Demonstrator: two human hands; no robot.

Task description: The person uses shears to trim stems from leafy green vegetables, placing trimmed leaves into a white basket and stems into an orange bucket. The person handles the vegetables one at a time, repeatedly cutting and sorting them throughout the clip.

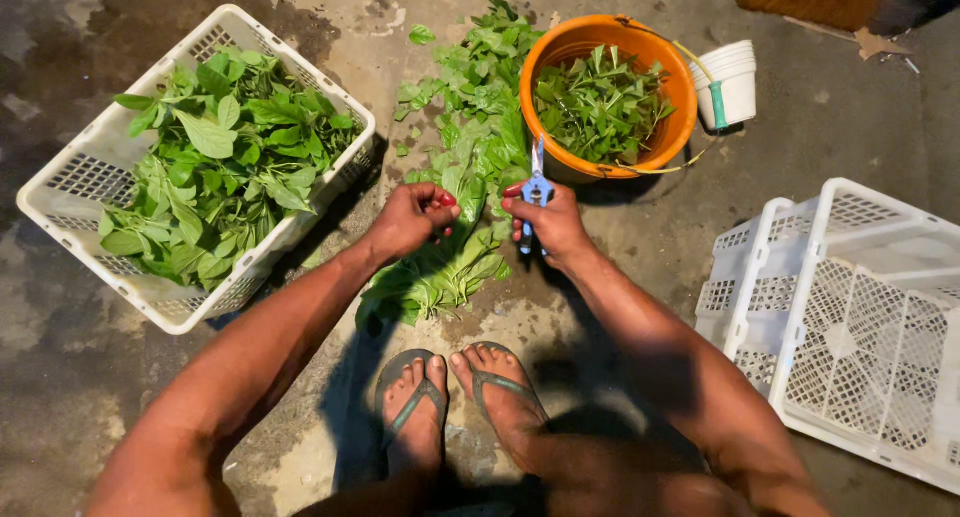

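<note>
Head view: right hand [548,225] clenched round blue scissors [537,190], blades up toward 12 o'clock. Left hand [410,220] curled tight, pinching leaves [468,157] from floor pile at centre. Orange bucket [585,39] at 1 o'clock, greens inside. White crate [70,182] at 10 o'clock, leaf-filled. Second crate [850,317] at 4 o'clock. White cups [735,82] beside bucket.
</note>
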